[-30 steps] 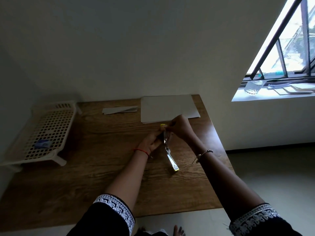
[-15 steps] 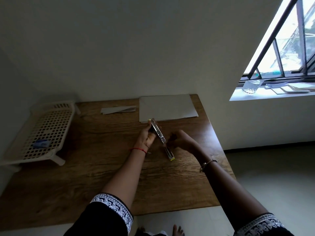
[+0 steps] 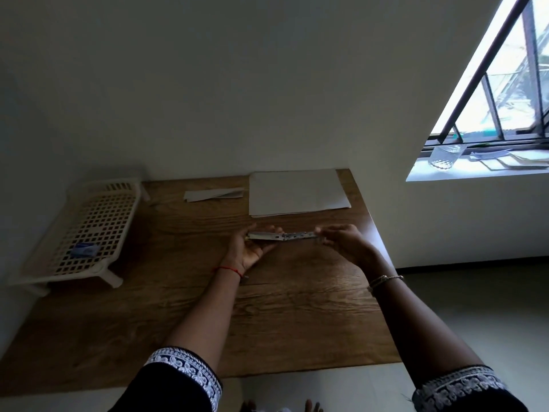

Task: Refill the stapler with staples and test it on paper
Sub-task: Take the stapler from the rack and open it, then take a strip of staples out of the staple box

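Observation:
The stapler [image 3: 282, 235] is swung open flat into one long metal strip, held level above the wooden table [image 3: 190, 316]. My left hand [image 3: 252, 249] cradles its left half from below, palm up. My right hand [image 3: 341, 242] pinches its right end with the fingertips. A stack of white paper [image 3: 297, 191] lies at the far side of the table, just beyond the stapler. A small blue box [image 3: 85, 257], possibly staples, rests on the white slotted rack [image 3: 89, 230] at the left.
A folded strip of paper [image 3: 214, 194] lies left of the paper stack. The table's right edge runs close to my right wrist, with tiled floor beyond. A window sill at the upper right holds a glass [image 3: 445, 156] and papers.
The stapler has turned from pointing towards me to lying level, left to right. My hands have moved apart to its two ends, the right hand now holding its tip.

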Available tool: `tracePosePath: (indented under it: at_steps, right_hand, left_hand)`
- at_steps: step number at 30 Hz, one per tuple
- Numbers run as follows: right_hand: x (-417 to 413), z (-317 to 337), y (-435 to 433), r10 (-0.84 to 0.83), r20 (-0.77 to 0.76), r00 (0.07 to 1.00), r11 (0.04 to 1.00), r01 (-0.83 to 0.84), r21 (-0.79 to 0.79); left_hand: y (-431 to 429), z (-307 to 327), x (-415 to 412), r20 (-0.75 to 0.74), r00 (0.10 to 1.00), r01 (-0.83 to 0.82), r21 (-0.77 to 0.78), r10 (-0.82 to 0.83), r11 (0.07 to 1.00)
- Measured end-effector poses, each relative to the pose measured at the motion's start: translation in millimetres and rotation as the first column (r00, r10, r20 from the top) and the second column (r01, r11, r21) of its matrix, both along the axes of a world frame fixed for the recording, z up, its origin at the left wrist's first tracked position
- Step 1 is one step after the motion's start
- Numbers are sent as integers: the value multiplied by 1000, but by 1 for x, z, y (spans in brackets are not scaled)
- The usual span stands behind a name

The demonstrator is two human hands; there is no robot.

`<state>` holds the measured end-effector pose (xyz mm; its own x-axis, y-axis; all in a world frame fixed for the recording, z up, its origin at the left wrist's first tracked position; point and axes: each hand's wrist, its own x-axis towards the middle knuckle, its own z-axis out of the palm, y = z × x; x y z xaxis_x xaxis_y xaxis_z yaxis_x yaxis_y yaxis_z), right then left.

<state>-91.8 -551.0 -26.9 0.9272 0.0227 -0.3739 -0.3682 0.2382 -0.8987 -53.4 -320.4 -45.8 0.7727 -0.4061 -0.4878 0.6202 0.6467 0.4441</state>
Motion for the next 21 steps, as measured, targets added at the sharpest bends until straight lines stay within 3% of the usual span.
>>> tracePosePath:
  at_steps: [3, 5, 8, 10, 13, 18, 21]
  right_hand:
    - [7, 7, 1, -162, 34, 986, 986, 160, 57]
    - [10, 13, 2, -145, 49, 988, 987, 142, 72]
    - [15, 24, 4, -65, 84, 994, 995, 58, 84]
    - [19, 32, 8, -33, 106, 994, 996, 24, 81]
    - [27, 36, 17, -16, 129, 992, 999, 11, 37]
    - [35, 31, 24, -23, 126, 992, 999, 28, -38]
    - [33, 28, 28, 24, 122, 992, 991, -7, -136]
  left_hand:
    - [3, 2, -9, -24, 995, 95, 25, -95, 995]
    - [5, 3, -13, -8, 974, 225, -2, -225, 974]
    - [5, 7, -20, 117, 867, 487, 7, -484, 873]
    - [1, 6, -24, 200, 804, 570, 8, -560, 821]
    - [-12, 7, -30, 220, 788, 595, -26, -576, 804]
    - [-33, 13, -36, 125, 856, 497, 70, -502, 865]
    - [-41, 13, -34, 78, 888, 450, 44, -453, 892]
